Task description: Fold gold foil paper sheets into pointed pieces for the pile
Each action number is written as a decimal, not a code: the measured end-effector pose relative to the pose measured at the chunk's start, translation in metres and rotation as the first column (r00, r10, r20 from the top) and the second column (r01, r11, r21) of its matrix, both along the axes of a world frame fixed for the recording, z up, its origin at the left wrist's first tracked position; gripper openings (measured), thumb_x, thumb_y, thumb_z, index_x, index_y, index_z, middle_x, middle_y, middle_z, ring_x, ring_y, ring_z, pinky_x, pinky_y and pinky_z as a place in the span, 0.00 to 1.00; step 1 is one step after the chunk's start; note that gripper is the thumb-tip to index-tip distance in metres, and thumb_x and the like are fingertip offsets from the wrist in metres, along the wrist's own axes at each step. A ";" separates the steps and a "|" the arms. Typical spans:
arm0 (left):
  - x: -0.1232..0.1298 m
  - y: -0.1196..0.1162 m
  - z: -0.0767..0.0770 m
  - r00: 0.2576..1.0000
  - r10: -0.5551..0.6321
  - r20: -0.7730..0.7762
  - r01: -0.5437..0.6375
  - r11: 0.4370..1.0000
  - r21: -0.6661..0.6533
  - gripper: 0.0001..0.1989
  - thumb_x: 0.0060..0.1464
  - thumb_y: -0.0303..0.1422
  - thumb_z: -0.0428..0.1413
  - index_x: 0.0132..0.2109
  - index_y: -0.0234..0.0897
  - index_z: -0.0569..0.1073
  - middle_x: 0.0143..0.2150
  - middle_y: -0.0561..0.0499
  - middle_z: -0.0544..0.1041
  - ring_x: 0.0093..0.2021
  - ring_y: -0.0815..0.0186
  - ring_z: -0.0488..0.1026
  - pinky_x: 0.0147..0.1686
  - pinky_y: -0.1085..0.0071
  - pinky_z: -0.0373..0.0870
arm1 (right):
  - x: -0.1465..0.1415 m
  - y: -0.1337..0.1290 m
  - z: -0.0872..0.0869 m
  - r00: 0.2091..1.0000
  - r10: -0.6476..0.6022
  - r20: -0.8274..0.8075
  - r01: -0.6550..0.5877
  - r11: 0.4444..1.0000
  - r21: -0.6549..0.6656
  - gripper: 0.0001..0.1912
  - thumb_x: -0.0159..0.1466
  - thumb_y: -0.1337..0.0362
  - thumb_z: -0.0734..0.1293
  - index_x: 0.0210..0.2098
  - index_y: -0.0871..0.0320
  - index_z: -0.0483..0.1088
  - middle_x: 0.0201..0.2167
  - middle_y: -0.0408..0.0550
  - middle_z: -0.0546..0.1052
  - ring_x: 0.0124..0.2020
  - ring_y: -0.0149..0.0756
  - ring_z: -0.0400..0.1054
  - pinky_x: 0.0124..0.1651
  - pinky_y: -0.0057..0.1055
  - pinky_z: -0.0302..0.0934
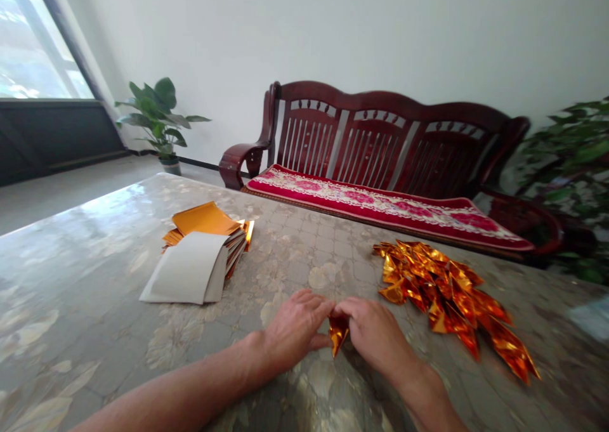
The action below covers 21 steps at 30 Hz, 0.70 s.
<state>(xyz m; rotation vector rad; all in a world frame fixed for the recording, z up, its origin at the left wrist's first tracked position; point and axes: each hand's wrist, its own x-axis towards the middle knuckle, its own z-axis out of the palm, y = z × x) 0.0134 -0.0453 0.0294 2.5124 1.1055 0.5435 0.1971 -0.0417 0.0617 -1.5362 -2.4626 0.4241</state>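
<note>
Between my two hands, near the table's front, is a small folded piece of gold foil paper with its pointed end toward me. My left hand grips it from the left, fingertips at its far edge and thumb at its side. From the right, my right hand closes on the same piece, its fingers curled and partly hidden. Right of my hands lies a pile of folded gold foil pieces. Farther left rests a stack of gold foil sheets, with pale grey-white sheets in front.
The table has a glossy floral covering. Behind it stands a dark red wooden bench with a red and white patterned seat cover. A potted plant stands back left; leafy greenery fills the right edge.
</note>
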 end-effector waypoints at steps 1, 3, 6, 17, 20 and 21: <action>0.000 0.000 0.000 1.000 0.001 -0.011 -0.001 1.000 0.003 0.18 0.57 0.45 0.59 0.50 0.40 0.71 0.47 0.49 0.77 0.49 0.60 0.73 0.56 0.63 0.62 | 0.004 0.003 -0.001 0.998 -0.023 -0.066 0.020 0.999 -0.048 0.19 0.56 0.77 0.56 0.31 0.53 0.76 0.31 0.42 0.80 0.33 0.33 0.72 0.37 0.27 0.56; -0.001 -0.001 -0.001 0.999 0.002 -0.039 -0.002 1.000 0.011 0.19 0.57 0.44 0.59 0.52 0.42 0.70 0.49 0.49 0.77 0.52 0.61 0.73 0.60 0.60 0.58 | 0.011 0.008 -0.004 0.982 -0.065 -0.176 0.050 0.995 -0.087 0.22 0.53 0.77 0.55 0.34 0.53 0.77 0.30 0.41 0.80 0.34 0.33 0.73 0.37 0.26 0.59; 0.000 -0.003 0.001 0.997 0.002 -0.077 -0.001 1.000 0.015 0.17 0.57 0.42 0.59 0.52 0.44 0.71 0.51 0.50 0.77 0.54 0.60 0.72 0.63 0.58 0.54 | 0.020 0.015 -0.008 0.976 -0.008 -0.215 -0.006 0.998 -0.066 0.25 0.52 0.76 0.55 0.38 0.53 0.79 0.33 0.44 0.81 0.35 0.34 0.72 0.39 0.27 0.61; 0.001 -0.005 0.006 0.992 0.014 -0.125 -0.012 1.000 0.011 0.17 0.58 0.39 0.59 0.54 0.44 0.71 0.51 0.50 0.76 0.54 0.60 0.72 0.64 0.56 0.55 | 0.028 0.013 -0.002 0.983 0.165 -0.082 -0.168 0.985 -0.031 0.25 0.55 0.76 0.56 0.39 0.50 0.80 0.37 0.44 0.79 0.41 0.33 0.72 0.44 0.27 0.60; 0.001 -0.005 0.008 0.990 0.007 -0.138 -0.005 1.000 0.019 0.15 0.59 0.40 0.58 0.52 0.43 0.73 0.51 0.50 0.77 0.54 0.60 0.72 0.64 0.56 0.54 | 0.027 0.010 -0.001 0.986 0.163 -0.025 -0.163 0.987 -0.013 0.23 0.56 0.77 0.56 0.35 0.51 0.80 0.35 0.44 0.78 0.38 0.32 0.71 0.41 0.26 0.58; 0.001 -0.005 0.008 0.990 0.004 -0.143 0.000 1.000 0.024 0.14 0.59 0.40 0.58 0.51 0.43 0.73 0.50 0.50 0.77 0.54 0.60 0.72 0.64 0.56 0.54 | 0.026 0.010 -0.001 0.987 0.159 -0.002 -0.159 0.987 -0.003 0.22 0.56 0.77 0.57 0.34 0.51 0.80 0.34 0.44 0.77 0.37 0.32 0.70 0.40 0.26 0.57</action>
